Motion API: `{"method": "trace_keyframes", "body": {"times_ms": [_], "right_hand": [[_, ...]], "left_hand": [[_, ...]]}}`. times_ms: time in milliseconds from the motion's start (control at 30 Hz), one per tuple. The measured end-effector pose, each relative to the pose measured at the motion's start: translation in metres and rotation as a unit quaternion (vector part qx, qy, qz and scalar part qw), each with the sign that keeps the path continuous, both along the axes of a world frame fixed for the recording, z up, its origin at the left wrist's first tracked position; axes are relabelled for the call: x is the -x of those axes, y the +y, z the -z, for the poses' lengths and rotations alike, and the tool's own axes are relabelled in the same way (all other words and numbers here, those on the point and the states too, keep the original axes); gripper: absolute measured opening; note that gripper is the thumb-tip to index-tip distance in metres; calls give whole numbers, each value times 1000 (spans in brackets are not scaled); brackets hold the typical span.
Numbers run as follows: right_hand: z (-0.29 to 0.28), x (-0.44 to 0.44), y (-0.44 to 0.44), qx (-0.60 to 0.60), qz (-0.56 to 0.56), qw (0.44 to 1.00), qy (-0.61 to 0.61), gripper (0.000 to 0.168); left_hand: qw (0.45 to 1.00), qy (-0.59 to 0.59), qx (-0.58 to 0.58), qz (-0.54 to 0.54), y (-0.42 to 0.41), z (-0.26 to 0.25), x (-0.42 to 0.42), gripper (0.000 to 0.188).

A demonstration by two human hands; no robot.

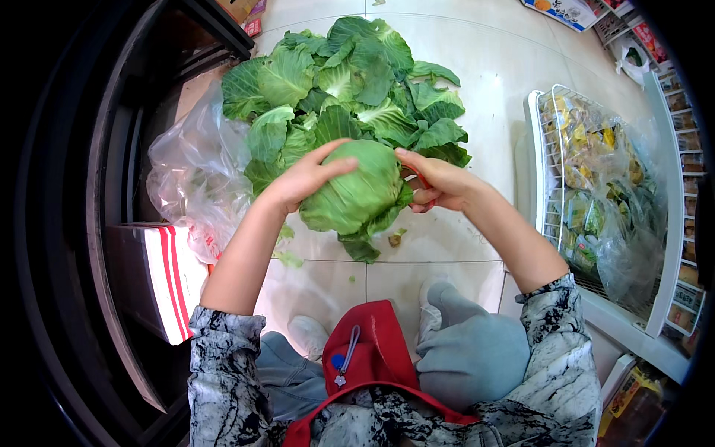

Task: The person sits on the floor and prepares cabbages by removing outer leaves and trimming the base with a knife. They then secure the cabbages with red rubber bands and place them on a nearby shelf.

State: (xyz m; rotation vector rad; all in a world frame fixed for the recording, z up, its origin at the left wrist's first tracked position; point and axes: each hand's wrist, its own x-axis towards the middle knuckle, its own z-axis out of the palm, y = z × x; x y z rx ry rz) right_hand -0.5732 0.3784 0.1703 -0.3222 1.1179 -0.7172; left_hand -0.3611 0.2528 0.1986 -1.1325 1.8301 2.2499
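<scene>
A green cabbage head (356, 187) is held up in front of me, over the tiled floor. My left hand (313, 176) grips its left side, with thumb and fingers spread across the outer leaves. At its right side, my right hand (438, 181) has its fingers in the red handles of scissors (419, 177); their blades are hidden behind or in the cabbage. A darker loose leaf (359, 246) hangs from the cabbage's underside. Beyond it lies a large pile of cabbage leaves (341, 84). A small cut piece (396, 238) is on the floor below.
Left of the pile is a clear plastic bag (201, 167), beside a white box with red stripes (173, 279). To the right stands a white wire basket (550, 167) of packaged goods, with shelving (684, 167) beyond. Small leaf scraps (289, 258) lie on the floor near my feet.
</scene>
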Motion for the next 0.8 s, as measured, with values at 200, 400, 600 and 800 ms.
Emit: {"method": "trace_keyframes", "body": {"times_ms": [200,400,600,800], "right_hand": [[-32,23,-6,133,-13,980,148,60],[-36,11,-2,202,6,949,241,64],[-51,-5,-2,265,-9,931,252,71],[-50,-25,-8,305,-86,857,406,74]], "left_hand": [[848,231,-384,-283,14,47,-39,52],[768,341,-386,-382,36,52,-34,56],[722,364,-465,-360,40,55,-40,53],[706,360,-503,-345,46,43,-28,54]]}}
